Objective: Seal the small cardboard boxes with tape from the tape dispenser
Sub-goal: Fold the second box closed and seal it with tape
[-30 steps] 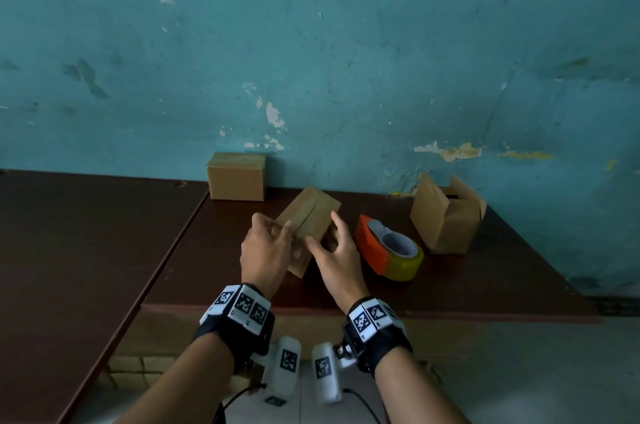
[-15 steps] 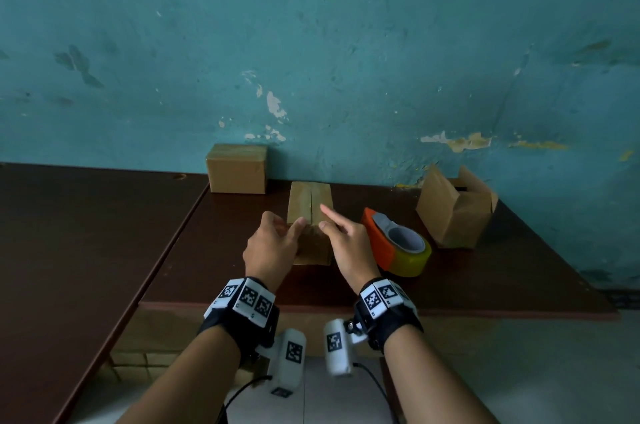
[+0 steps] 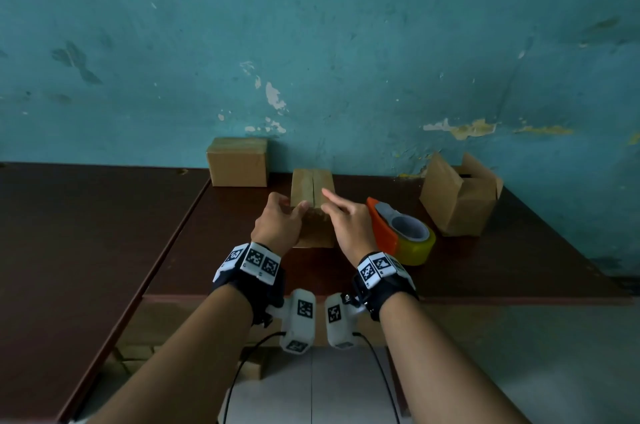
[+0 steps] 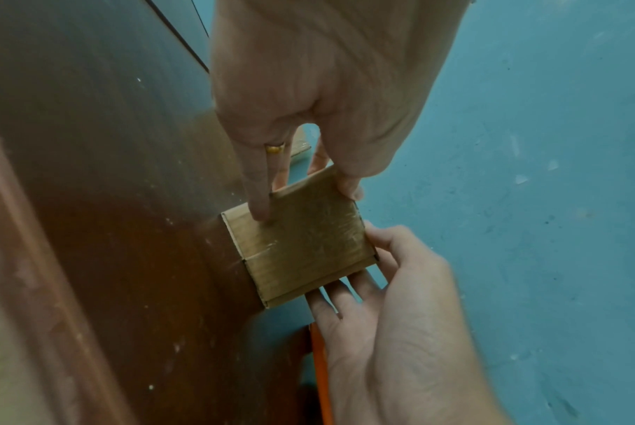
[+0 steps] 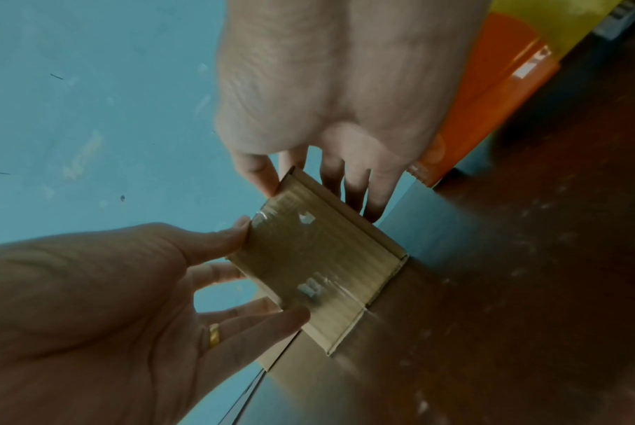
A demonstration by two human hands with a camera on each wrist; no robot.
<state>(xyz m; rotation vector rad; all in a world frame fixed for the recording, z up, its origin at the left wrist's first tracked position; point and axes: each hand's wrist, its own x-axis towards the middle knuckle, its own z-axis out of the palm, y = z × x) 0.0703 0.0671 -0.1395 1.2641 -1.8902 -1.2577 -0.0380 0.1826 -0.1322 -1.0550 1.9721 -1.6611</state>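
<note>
Nearest are the two forearms, each wearing a black wrist strap [image 3: 254, 271] with checkered markers and a small white camera hanging under it. Just past them, both hands meet around a small cardboard box [image 3: 312, 203] standing on the dark brown table [image 3: 502, 271], a little in from its front edge.

The left hand [image 3: 277, 226] grips the box from its left side: the thumb lies over the top near the middle seam and the other fingers [image 4: 259, 198] reach down the side, one of them wearing a gold ring [image 4: 274, 148]. The right hand [image 3: 349, 228] holds the opposite side with fairly straight fingers [image 5: 355, 187] laid flat along the wall of the box, while its forefinger points out over the top beside the seam. I'd call that hand open, pressing more than clasping. The top flaps are folded shut and meet in a line down the middle; on the near face, glossy patches of clear tape [image 5: 308, 287] catch the light.

Just right of the right hand sits the tape dispenser [image 3: 398, 233], orange body with a yellowish roll, resting on the table. Further right and back, another box [image 3: 457, 202] stands with its flaps up. At the back left, against the peeling teal wall [image 3: 311, 42], a closed box [image 3: 238, 162] sits near the seam between two tabletops.
</note>
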